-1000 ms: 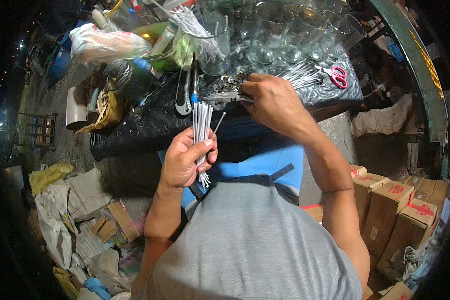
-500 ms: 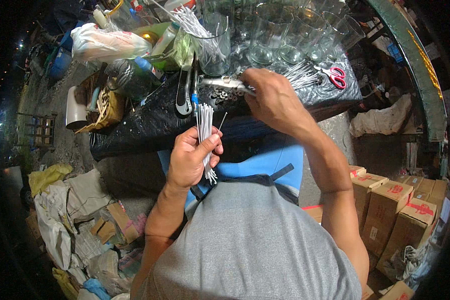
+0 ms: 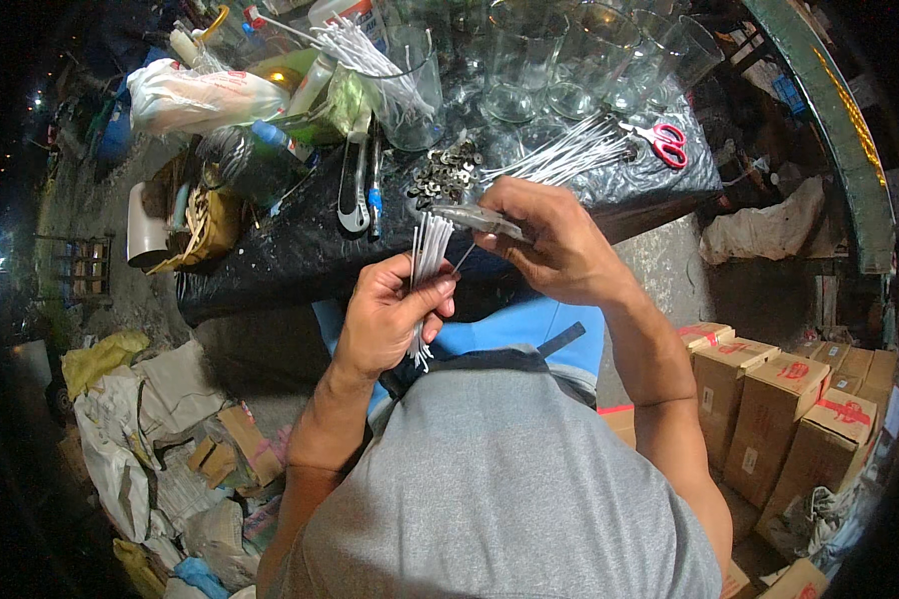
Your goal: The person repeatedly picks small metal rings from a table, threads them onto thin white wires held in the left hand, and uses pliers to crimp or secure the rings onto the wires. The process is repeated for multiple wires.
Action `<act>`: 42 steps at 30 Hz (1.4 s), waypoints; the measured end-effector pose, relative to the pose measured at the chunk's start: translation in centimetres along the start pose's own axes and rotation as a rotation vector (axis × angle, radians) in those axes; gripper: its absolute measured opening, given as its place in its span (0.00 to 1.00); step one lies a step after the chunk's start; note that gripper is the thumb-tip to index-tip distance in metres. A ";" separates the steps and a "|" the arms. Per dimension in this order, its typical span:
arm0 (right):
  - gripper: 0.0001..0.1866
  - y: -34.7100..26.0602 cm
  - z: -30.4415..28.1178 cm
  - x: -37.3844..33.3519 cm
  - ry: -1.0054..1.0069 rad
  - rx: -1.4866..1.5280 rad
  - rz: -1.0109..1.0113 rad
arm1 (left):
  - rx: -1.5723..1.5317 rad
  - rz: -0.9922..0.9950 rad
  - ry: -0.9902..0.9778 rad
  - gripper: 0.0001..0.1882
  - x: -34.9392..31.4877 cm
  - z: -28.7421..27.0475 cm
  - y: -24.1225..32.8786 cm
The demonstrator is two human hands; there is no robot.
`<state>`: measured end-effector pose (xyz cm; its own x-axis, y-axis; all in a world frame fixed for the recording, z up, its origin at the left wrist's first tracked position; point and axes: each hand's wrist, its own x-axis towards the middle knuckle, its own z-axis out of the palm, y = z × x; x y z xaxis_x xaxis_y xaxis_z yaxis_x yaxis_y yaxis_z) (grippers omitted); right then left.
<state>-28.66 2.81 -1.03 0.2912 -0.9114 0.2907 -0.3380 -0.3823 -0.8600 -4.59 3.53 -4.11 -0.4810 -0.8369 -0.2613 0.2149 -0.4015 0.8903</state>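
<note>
My left hand (image 3: 382, 311) is closed around a bundle of thin white waxed wicks (image 3: 430, 250), held roughly upright in front of the table's near edge. One wick leans out to the right of the bundle. In my right hand (image 3: 561, 245) is a pair of metal pliers (image 3: 469, 217), their jaws pointing left, at the top of the bundle. Whether the jaws grip a wick cannot be made out. Just beyond the pliers lies a heap of small metal tabs (image 3: 442, 178). More white wicks (image 3: 559, 155) are spread on the table to the right of the heap.
Red-handled scissors (image 3: 668, 150) lie at the table's right. A glass (image 3: 422, 125) full of wicks and several glass jars (image 3: 577, 95) stand behind. A wrench (image 3: 354, 195) rests left of the tabs on the black-covered table (image 3: 270, 265). Cardboard boxes (image 3: 769, 419) are stacked at lower right.
My right hand has brought the pliers from over the metal tabs toward me, to the top of the wick bundle. My left hand keeps its hold on the bundle.
</note>
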 end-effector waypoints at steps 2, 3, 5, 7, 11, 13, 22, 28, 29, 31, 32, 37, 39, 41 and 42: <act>0.10 0.2 0.1 -0.4 -0.017 -0.031 -0.025 | 0.001 0.020 -0.015 0.08 0.3 0.3 0.0; 0.09 0.2 0.4 -0.5 -0.014 -0.040 -0.040 | 0.011 0.042 -0.027 0.08 0.6 0.5 0.0; 0.09 0.1 1.0 -0.7 -0.007 -0.057 -0.070 | 0.033 0.068 -0.048 0.08 1.1 0.9 0.1; 0.08 -0.8 1.1 -1.3 0.039 0.022 0.041 | 0.054 0.075 -0.065 0.08 1.3 1.3 0.5; 0.07 -0.1 2.6 -3.2 0.255 0.433 0.203 | 0.075 0.030 -0.017 0.06 1.0 2.2 0.6; 0.06 0.4 3.5 -4.0 0.330 0.700 0.301 | 0.020 0.041 -0.014 0.06 1.0 2.4 0.1; 0.06 1.3 5.0 -5.2 0.455 1.117 0.367 | 0.070 0.043 -0.002 0.08 1.3 3.1 -0.1; 0.06 1.0 4.6 -6.5 0.436 1.230 0.369 | 0.165 -0.022 -0.031 0.09 0.9 3.9 0.6; 0.07 1.0 4.6 -6.7 0.447 1.222 0.384 | 0.178 -0.027 -0.040 0.09 0.9 4.1 0.5; 0.08 1.0 4.7 -7.0 0.466 1.205 0.414 | 0.209 -0.028 -0.048 0.09 1.0 4.5 0.5; 0.08 1.0 4.8 -7.1 0.480 1.191 0.415 | 0.227 -0.026 -0.047 0.09 1.1 4.7 0.5; 0.09 0.4 5.0 -7.3 0.529 1.080 0.439 | 0.245 -0.078 -0.038 0.10 1.3 5.2 0.8; 0.09 0.5 5.3 -7.4 0.549 1.061 0.381 | 0.216 -0.083 -0.044 0.10 1.5 5.2 0.5; 0.09 0.7 5.6 -7.4 0.566 1.041 0.336 | 0.182 -0.085 -0.046 0.10 1.5 5.1 0.4; 0.09 0.9 5.7 -7.4 0.573 1.032 0.320 | 0.165 -0.085 -0.047 0.09 1.6 5.1 0.4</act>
<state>-25.96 10.09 -6.32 -0.1995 -0.9769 -0.0768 0.6223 -0.0657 -0.7800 -9.60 3.98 -2.28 -0.5312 -0.7828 -0.3242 0.0313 -0.4005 0.9158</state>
